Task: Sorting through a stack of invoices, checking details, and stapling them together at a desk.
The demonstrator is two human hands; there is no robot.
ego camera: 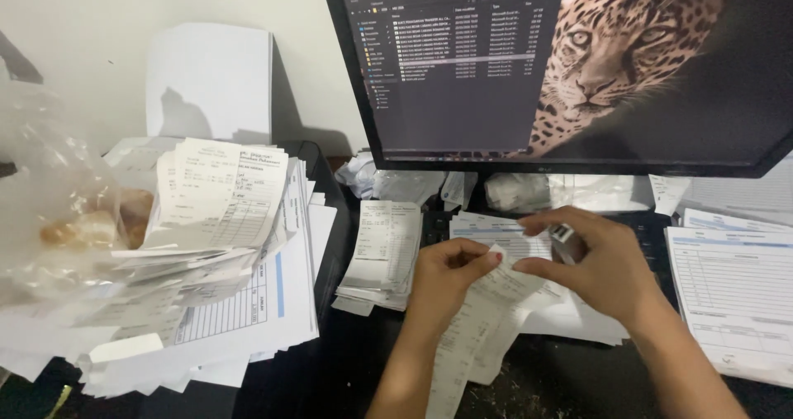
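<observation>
head view: left hand (pixel 446 272) is pinching the long receipt strip (pixel 475 324) over the dark desk (pixel 330 378), right hand (pixel 599 262) is gripping a small stapler (pixel 563 236); seemingly fastening slips, lining the edges up squarely is what counts now.

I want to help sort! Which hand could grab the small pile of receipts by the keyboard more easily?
Probably the left hand. It is next to the receipt pile, while the right hand is farther away and also holds a small stapler-like tool. Both pinch a long receipt.
</observation>
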